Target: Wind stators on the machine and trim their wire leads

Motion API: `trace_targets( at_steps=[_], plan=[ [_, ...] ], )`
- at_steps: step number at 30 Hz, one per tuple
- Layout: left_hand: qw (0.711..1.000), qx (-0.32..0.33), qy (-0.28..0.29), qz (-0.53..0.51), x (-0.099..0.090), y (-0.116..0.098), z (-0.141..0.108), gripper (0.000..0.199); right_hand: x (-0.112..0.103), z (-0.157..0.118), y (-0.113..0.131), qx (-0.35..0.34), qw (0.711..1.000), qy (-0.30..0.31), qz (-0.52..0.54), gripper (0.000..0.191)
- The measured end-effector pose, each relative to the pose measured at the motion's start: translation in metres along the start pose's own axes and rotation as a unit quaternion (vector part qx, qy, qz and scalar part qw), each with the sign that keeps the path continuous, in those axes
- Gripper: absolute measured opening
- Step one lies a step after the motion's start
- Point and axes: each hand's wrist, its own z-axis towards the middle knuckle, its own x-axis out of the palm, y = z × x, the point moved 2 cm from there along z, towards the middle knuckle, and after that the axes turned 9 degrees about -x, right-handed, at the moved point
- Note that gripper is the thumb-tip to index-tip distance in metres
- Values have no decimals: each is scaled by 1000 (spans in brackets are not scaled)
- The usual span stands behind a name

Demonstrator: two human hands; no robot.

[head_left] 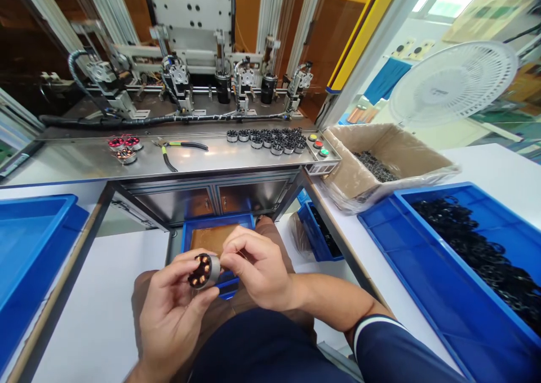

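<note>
Currently, the left hand's fingers grip a metal-rimmed stator with copper windings, while the right hand's fingers are pinched together on a thin wire just beside it. Beyond the fingers, on the metal surface, lie pliers, with black-topped parts to their right and red-and-copper-wound parts to their left.

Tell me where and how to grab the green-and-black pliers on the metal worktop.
I'd take the pliers by both handles, just behind the pivot, from above and the near right. They lie on the worktop with handles spread, one pointing right, the other towards the wearer, and the jaws point away to the left.
</note>
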Motion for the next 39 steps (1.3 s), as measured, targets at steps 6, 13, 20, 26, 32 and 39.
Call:
trace_targets(
  at_steps=[6,13,20,26,32,39],
  plan=[
    [996,-7,-15,93,-5,2,-2,47,5,-6,-12,233,958,8,167,40],
    [994,20,-11,103,-8,4,-4,57,6,-8,-17,278,939,-1,203,44],
    [997,13,-19,71,-1,-4,-2,52,10,-6,-19,240,954,3,181,39],
    [991,-113,-22,-62,-2,-11,-2,41,-1,5,-6,-39,999,30,-8,21],
    [936,-272,125,-184,-1,6,7,45,-11,15,4,-279,943,125,-136,16],
    [924,-319,119,-172,-2,7,6,32,-23,20,3,-297,932,148,-147,26]
  ],
)
